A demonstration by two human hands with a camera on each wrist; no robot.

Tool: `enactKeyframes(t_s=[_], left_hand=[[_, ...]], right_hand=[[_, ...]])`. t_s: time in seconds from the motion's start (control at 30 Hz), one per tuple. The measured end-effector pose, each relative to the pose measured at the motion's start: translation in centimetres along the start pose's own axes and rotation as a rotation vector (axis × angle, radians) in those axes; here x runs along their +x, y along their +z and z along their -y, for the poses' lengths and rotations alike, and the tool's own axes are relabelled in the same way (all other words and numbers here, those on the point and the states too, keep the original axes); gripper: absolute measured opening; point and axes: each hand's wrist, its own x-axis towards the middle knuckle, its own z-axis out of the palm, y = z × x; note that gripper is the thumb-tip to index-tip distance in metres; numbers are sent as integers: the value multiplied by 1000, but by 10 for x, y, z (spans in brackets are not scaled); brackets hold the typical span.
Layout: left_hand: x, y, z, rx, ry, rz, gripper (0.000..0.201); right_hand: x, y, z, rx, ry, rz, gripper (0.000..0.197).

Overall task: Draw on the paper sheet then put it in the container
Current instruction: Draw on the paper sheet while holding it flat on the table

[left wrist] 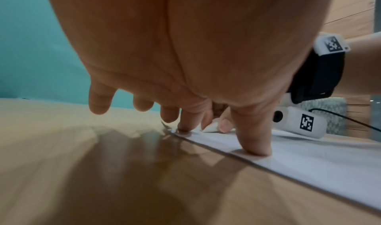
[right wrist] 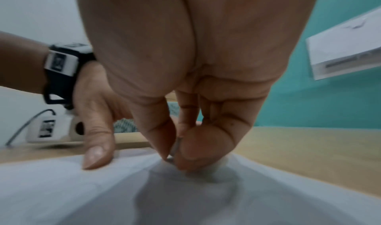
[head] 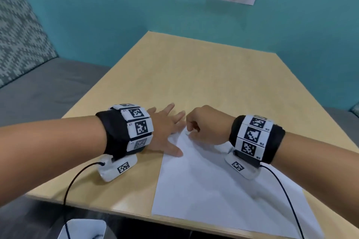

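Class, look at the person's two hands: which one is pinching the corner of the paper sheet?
The right hand: its thumb and fingers pinch the lifted far corner of the paper sheet. The left hand only presses on it with spread fingers.

Open tabletop ahead, hands crowded at the paper's far corner

The far half of the table (head: pixel 204 68) lies bare up to the teal wall (head: pixel 136 6). Near the middle, the left hand (head: pixel 165 128) and right hand (head: pixel 206 124) sit close together on the paper sheet (head: pixel 213 186), with the wrist cables (head: pixel 77 176) trailing over the near edge.

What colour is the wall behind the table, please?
The wall is teal, a blue-green. It shows best in the head view, behind the table.
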Motion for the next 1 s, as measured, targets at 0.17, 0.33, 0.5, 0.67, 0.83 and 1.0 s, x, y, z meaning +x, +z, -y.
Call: enactKeyframes(t_s=[0.17, 0.33, 0.5, 0.67, 0.83, 1.0], left_hand=[[2, 3, 3, -23, 0, 0, 92], [1, 6, 2, -45, -34, -31, 84], [3, 9, 2, -40, -86, -39, 91], [1, 12, 3, -53, -88, -68, 84], [1, 9, 3, -39, -116, -2, 88], [1, 7, 1, -53, -132, 16, 86]], right_hand=[[7, -8, 4, -11, -15, 33, 8], [11, -5, 17, -17, -32, 73, 12], [16, -18, 9, -6, 48, 23, 15], [14, -5, 12, 0, -52, 71, 18], [18, -12, 6, -49, -69, 45, 18], [13, -9, 10, -81, -105, 99, 11]])
